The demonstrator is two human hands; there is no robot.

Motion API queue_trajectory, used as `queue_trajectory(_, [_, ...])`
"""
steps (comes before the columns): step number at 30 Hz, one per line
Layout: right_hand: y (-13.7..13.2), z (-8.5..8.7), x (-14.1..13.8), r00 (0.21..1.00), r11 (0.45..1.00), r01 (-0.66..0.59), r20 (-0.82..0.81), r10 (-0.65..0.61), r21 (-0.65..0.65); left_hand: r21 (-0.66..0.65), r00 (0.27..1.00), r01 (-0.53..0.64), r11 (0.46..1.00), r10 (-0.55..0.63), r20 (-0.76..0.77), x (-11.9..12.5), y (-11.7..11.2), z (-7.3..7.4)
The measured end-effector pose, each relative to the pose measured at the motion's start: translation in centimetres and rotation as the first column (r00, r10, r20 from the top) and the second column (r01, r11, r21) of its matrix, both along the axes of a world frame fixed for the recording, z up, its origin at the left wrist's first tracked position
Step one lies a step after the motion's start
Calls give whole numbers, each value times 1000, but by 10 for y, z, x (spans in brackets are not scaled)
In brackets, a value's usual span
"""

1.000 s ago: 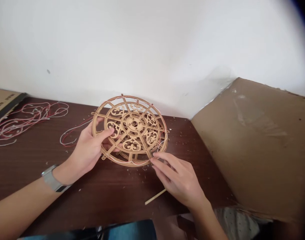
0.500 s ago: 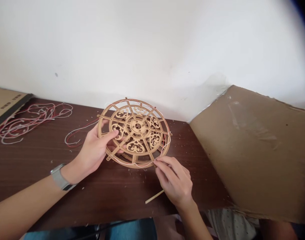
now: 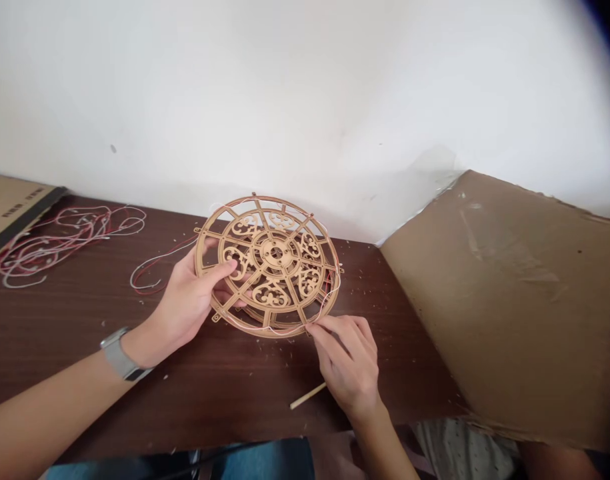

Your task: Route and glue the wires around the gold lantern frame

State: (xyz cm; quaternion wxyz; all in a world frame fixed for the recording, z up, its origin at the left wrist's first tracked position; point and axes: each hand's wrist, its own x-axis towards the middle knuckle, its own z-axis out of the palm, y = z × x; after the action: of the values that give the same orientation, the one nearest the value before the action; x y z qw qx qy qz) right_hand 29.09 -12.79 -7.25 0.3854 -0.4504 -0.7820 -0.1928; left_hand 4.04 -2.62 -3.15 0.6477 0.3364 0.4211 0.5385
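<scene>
A round wooden wheel [image 3: 277,253] with spokes and scroll cut-outs is held tilted above the table; a second wooden ring shows behind it. My left hand [image 3: 197,287] grips its left side, thumb on the front and fingers behind. Along the rim runs a thin red and white wire [image 3: 257,327], trailing off to a loose loop at the left. My right hand [image 3: 347,360] pinches at the lower right rim, where the wire passes; the fingertips hide exactly what is between them. A thin wooden stick [image 3: 307,396] lies below, partly hidden by this hand.
Tangled red and white wires [image 3: 69,237] lie on the dark wooden table [image 3: 209,400] at the left, near a cardboard box [image 3: 15,207]. A large cardboard sheet [image 3: 509,300] stands at the right. Small scraps dot the tabletop, and a white wall rises behind.
My right hand has shifted slightly left, its fingers still pinched at the lower right rim. The left hand and the wheel have hardly moved.
</scene>
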Motion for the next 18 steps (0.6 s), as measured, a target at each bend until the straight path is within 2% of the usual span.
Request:
queue_trajectory(4, [0,-3,-1,1000,999,21,-2,-21,-27,1,1000,5,1000,-5,-21,0,0,1])
queue_trajectory(10, [0,-2,-1,997,995,-54,-58,49,-81,5,999,-3,1000,3,-38,-1,0,-2])
queue_trajectory(14, [-7,13,2,994,976,-96,-72,84,-197,19,1000,3,1000,-2,-30,0,0,-5])
queue_trajectory(18, [0,43,4,990,961,-139,-50,131,-238,14,1000,17,1000,-17,-17,1,0,-7])
